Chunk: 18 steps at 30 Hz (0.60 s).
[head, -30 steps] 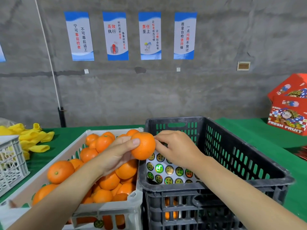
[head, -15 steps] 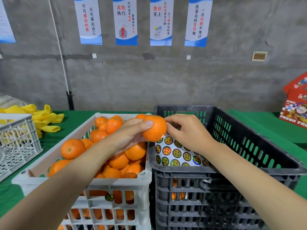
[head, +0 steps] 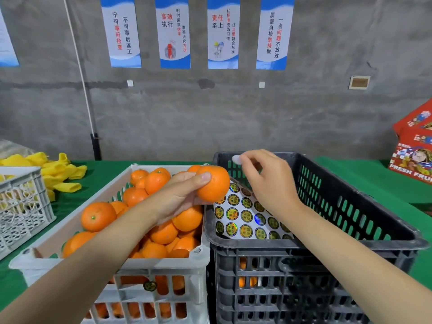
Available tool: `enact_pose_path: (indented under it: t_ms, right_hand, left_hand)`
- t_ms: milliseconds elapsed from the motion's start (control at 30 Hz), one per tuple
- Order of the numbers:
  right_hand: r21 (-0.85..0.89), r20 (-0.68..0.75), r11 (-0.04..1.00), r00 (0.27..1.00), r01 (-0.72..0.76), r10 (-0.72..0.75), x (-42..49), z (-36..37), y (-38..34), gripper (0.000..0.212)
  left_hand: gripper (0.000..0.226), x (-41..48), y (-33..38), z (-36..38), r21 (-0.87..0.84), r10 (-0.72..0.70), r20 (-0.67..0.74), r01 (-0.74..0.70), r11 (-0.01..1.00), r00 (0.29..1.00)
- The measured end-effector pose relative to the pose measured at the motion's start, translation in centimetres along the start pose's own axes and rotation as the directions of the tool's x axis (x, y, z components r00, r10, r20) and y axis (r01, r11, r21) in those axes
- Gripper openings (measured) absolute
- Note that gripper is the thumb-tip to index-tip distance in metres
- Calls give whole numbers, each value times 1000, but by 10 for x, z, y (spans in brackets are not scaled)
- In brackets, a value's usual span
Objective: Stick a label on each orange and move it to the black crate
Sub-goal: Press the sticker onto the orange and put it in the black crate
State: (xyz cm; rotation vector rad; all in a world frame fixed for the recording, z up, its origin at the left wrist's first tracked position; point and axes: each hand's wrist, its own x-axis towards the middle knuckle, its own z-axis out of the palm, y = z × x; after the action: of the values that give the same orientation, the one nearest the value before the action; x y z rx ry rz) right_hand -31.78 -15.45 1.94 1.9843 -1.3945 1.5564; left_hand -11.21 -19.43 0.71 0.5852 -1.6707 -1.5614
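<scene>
Pinching a label (head: 236,159) between thumb and forefinger at frame centre, the right hand (head: 268,181) is just above the orange (head: 215,183), which the left hand (head: 180,195) grips with curled fingers. I think the label may curl onto the fingertip and then stick crooked.

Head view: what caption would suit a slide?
Left hand holds an orange; right hand pinches a round white label over the black crate.

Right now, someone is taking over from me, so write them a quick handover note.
Left hand holds one orange over the crates' shared edge.
Right hand pinches a round label, not yet on that orange.
Label sheet lies in the black crate; a few oranges show through its slots.
Left: stick it, drop the orange in, then the white crate pile.
</scene>
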Motion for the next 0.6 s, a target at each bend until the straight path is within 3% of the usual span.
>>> enact_pose_path:
  t_ms: [67,167,300,433,600]
  right_hand:
    - [-69,-124,989,983,128,-135,-1,-3,-3,16]
    - [-226,-219,908,890,353,-400,-1,-1,-11,18]
    - [-448,-112,701,743,555,-660,0,9,-16,15]
    - [-420,2,647,714,636,-700,-1,14,-15,14]
    - [-240,86,769,802,592,-590,-5,9,-19,24]
  left_hand:
    - [92,2,0,0,-23,-10,-43,9,1000,999]
    - [66,6,-1,1,-88,-23,-99,15,996,995]
    - [60,10,-1,0,-183,-42,-122,19,983,992]
    - [59,11,-1,-2,-196,-50,-115,26,980,992]
    - [59,11,-2,-5,-196,-48,-123,23,980,991]
